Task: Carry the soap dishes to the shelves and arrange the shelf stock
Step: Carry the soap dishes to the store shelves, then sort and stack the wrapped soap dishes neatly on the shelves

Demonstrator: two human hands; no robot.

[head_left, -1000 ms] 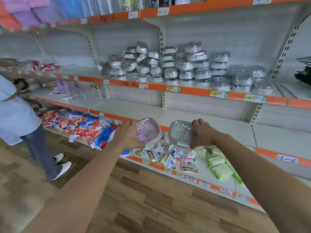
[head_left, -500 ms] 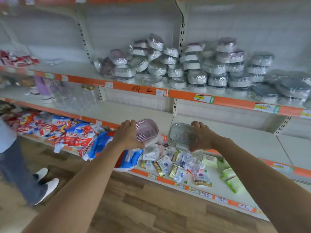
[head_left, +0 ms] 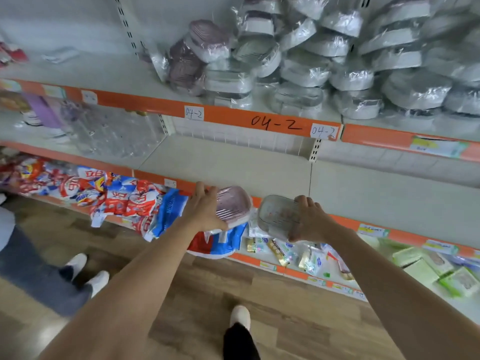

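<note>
The left hand grips a pink soap dish, the right hand a grey soap dish, both at the middle shelf edge, below wrapped dishes.

A ribbed pink soap dish, a clear grey soap dish, orange shelf edges, red-and-blue packets.

Wood-look floor ran across the frame's bottom; white shelving with orange edge strips filled the upper part.
</note>
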